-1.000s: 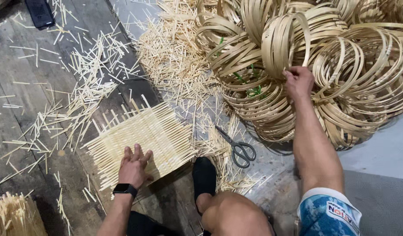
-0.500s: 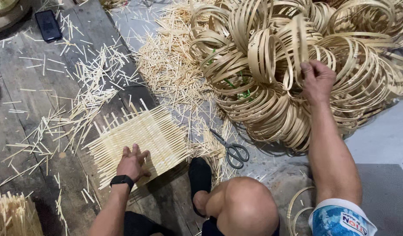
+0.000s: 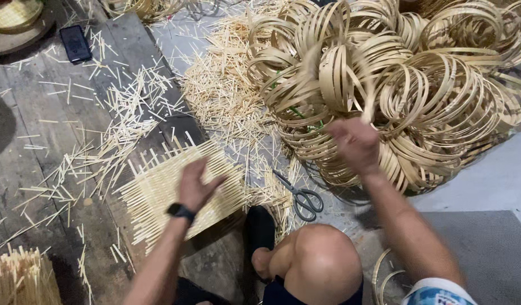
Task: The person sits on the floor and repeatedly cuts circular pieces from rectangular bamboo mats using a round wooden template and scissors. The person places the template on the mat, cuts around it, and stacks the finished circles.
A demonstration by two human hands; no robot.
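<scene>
Seen from above, sitting on a wooden floor [image 3: 40,169] with one bare knee [image 3: 320,260] raised in the middle.

Left hand [image 3: 195,183], wearing a black wristwatch [image 3: 181,212], hovering over or resting on a flat woven bamboo mat [image 3: 159,192]; touching or just above, impossible to tell. Fingers spread loosely, thumb out to the side, gripping nothing.

Right hand [image 3: 354,144], blurred, reaching at the near edge of a big heap of coiled bamboo strips [image 3: 407,85]. Fingers curled inward, apparently pinching a pale strip rising from the heap, though too smeared to be sure of the hold.

Mat lying on the floor just in front of the left leg, loose stick ends poking out along its far and left edges. Heap of coils filling the upper right, well apart from the mat.

Lying between mat and heap: scissors [image 3: 300,197] with dark handles, blades pointing up-left, near a black shoe [image 3: 260,231]. Spreading across the floor beyond the mat: scattered bamboo sticks [image 3: 215,96], thickest beside the coils. Sitting far off at the upper left: a dark phone [image 3: 75,43]. Standing at the lower left corner: a bundle of upright sticks [image 3: 20,277].
</scene>
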